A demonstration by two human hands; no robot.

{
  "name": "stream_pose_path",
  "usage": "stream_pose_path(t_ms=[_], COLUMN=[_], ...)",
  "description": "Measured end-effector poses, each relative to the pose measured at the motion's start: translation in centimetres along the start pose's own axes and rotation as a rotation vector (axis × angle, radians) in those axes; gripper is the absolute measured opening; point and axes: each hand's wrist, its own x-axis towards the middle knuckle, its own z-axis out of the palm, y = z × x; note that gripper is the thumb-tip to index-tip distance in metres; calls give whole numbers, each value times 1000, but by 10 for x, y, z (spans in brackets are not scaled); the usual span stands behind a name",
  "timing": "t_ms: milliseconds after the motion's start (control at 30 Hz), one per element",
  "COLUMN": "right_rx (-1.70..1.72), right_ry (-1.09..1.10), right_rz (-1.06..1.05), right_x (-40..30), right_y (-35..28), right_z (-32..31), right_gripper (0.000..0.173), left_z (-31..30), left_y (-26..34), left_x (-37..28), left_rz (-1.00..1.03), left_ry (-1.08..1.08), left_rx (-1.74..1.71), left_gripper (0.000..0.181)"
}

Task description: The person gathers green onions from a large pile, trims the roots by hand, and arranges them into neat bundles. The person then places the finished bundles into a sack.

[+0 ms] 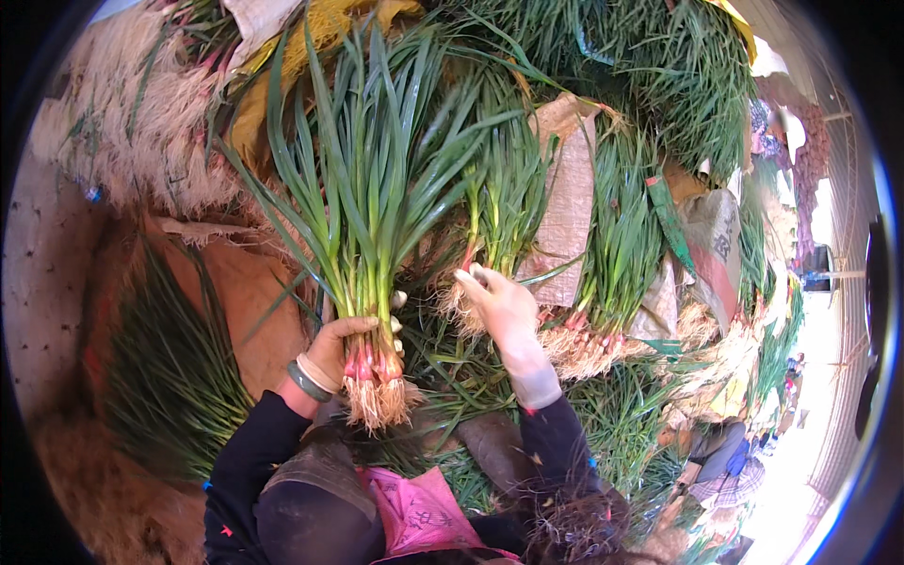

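Note:
My left hand (337,352) is wrapped around a thick bunch of young garlic plants (371,268), just above their reddish bulbs. The long flat leaves fan upward and the pale roots hang below my grip. A green bangle (309,383) and a pale band circle that wrist. My right hand (503,304), in a pale thin glove, is to the right of the bunch. Its thumb and fingertips pinch the reddish base of a garlic stalk (472,240) at the edge of another pile (505,191). The ends of the fingers partly cover that stalk.
More garlic plants (618,233) lie in rows to the right, with woven sacks (565,205) between them. Loose leaves (459,381) litter the ground. Leafy stalks (169,360) lie on brown sheeting at left. Another person (727,452) is at far right.

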Motion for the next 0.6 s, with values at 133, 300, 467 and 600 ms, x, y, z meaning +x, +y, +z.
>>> stream_pose_path(t_ms=[133, 300, 467, 600], right_rx=[-85, -332, -198, 917], right_ry=[-32, 97, -214, -670], right_rz=[18, -190, -824, -122], right_x=[33, -12, -62, -36], right_y=[19, 16, 0, 41], right_z=[14, -3, 18, 22], right_gripper=[40, 33, 38, 42], left_z=[16, 15, 17, 12], left_y=[-3, -8, -15, -14], left_x=[3, 6, 7, 3], left_rz=[-84, 3, -126, -188], left_ry=[-143, -76, 0, -53], left_rx=[-184, -18, 23, -64], left_gripper=[40, 28, 41, 44])
